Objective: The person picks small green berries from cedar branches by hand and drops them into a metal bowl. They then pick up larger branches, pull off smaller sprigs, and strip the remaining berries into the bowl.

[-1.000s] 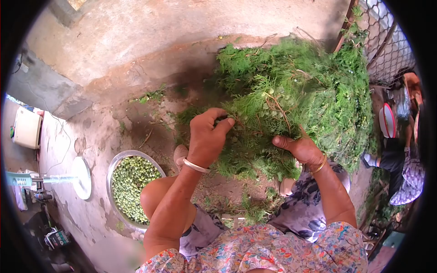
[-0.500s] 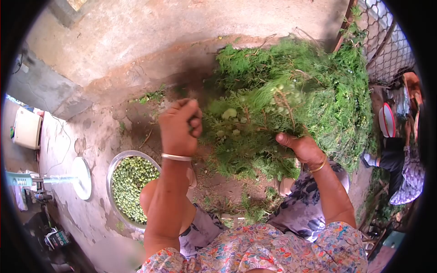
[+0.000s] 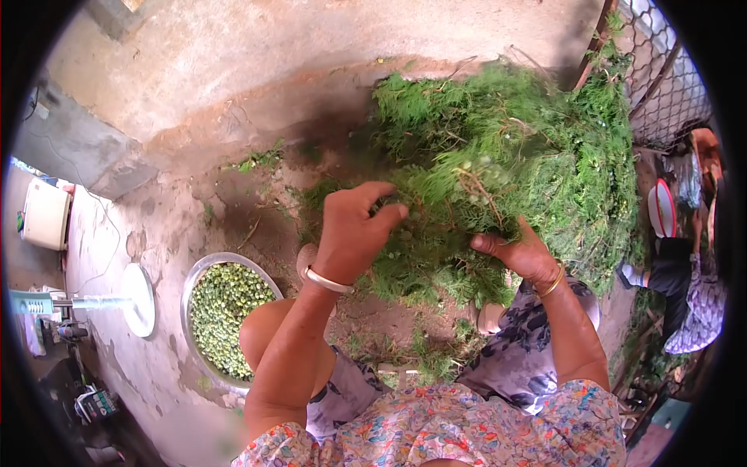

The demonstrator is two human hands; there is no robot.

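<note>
My right hand (image 3: 523, 253) is closed on a leafy green branch (image 3: 475, 194), its thumb over the stems. The branch spreads up and left in front of me, with a brown twig and small pale green cones on it. My left hand (image 3: 356, 229), with a white bangle at the wrist, is at the branch's left side. Its thumb and forefinger are bent toward each other; whether anything is between them is hidden. A metal basin (image 3: 188, 311) on the ground to the left holds a heap of small green cones (image 3: 229, 319).
A large pile of green branches (image 3: 587, 179) lies at the right, below a wire mesh fence (image 3: 669, 86). A white round-based stand (image 3: 140, 300) is left of the basin. Another person's patterned clothing (image 3: 695, 307) shows at the far right. A wall (image 3: 257, 62) runs behind.
My left hand moved left off the branch with its fingers curled, then came back right to the foliage. My right hand kept its hold, and the branch shifted slightly.
</note>
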